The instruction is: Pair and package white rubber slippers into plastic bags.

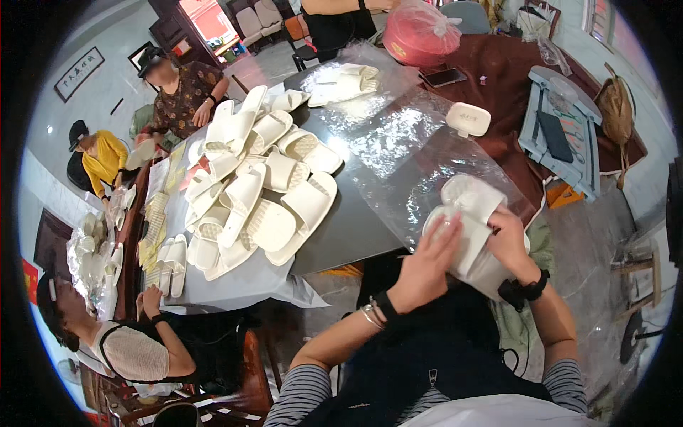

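Observation:
A pair of white slippers (pixel 466 238) is in front of me at the right part of the table's near edge. My left hand (pixel 429 267) lies over the left side of the pair, its fingers pressed together on the strap and gripping it. My right hand (pixel 511 245) grips the right side, with the fingers curled at the strap and partly hidden. Under and beyond the slippers spreads a clear plastic sheet or bag (pixel 413 192). A big pile of cream slippers (pixel 277 174) stands on the table to the left of my hands.
Beyond my hands are a white oval plastic piece (pixel 468 119), a phone (pixel 445 77), a red bundle in clear plastic (pixel 420 34) and another slipper pair (pixel 345 85). A blue-grey stand (pixel 562 135) is at right. Several people (pixel 178 92) work along the left side.

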A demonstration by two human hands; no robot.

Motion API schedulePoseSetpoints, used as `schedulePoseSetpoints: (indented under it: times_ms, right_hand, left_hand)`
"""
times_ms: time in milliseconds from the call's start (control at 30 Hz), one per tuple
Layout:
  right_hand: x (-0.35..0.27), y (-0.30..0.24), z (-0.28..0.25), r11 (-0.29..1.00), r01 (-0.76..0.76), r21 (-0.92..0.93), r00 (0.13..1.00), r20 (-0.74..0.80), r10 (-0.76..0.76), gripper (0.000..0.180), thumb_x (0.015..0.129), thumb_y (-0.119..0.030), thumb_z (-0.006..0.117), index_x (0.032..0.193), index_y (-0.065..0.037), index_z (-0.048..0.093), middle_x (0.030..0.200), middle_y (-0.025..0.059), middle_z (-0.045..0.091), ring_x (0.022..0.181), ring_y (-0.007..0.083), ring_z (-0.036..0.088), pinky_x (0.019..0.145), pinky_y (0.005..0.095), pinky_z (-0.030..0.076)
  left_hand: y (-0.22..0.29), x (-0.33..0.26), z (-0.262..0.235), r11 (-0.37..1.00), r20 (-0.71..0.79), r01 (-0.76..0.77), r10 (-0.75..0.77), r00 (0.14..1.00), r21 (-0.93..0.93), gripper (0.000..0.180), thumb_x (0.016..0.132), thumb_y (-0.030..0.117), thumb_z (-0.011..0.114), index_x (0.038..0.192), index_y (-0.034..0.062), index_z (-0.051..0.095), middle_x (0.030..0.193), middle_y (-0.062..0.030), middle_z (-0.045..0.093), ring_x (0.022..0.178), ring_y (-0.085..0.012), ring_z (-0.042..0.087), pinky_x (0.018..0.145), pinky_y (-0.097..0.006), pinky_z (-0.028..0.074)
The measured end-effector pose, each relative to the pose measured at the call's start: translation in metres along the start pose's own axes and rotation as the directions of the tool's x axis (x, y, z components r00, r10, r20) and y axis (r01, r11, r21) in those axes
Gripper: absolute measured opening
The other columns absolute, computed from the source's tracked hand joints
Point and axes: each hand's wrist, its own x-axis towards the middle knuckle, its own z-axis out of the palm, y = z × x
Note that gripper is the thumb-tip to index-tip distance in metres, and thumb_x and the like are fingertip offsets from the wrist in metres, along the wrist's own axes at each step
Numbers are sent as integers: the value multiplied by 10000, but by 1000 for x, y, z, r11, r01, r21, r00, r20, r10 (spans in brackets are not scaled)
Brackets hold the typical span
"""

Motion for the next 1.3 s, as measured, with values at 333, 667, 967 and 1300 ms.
schedulePoseSetpoints:
  times_ms: [333,667,967,1300]
  right_hand:
    - [45,29,59,975,-163,-150,976,-170,137,254,674,-118,713,881,9,638,986,224,608,909,391,608,765,404,475]
    - [136,9,138,964,96,-247,991,-70,-116,370,742,-167,741,1065,-20,637,1114,241,609,1043,390,597,897,432,470]
    - [20,-7,10,955,255,-154,894,413,-172,347,836,-50,650,1179,-96,667,1249,172,621,1138,355,588,959,399,479]
    - [4,-8,-95,709,237,-664,971,195,-141,688,698,137,538,1332,-132,553,1428,121,483,1296,310,473,1032,427,441]
  left_hand:
    - [38,-4,31,932,111,-279,310,944,-230,904,595,-107,620,1456,24,374,1584,-106,258,1468,-354,227,862,-317,590]
    - [16,-14,-3,998,-10,-30,30,999,-51,910,603,-100,596,1473,21,358,1548,-119,340,1412,-339,346,922,-341,548]
    - [-27,-83,-45,990,-29,-68,65,997,-127,383,698,-4,658,1072,28,583,1332,-125,591,1183,-334,582,917,-374,533]
    - [-49,-78,-3,970,-27,-52,60,998,239,603,792,194,762,1343,138,525,1502,-153,409,1343,-378,425,1015,-457,414]
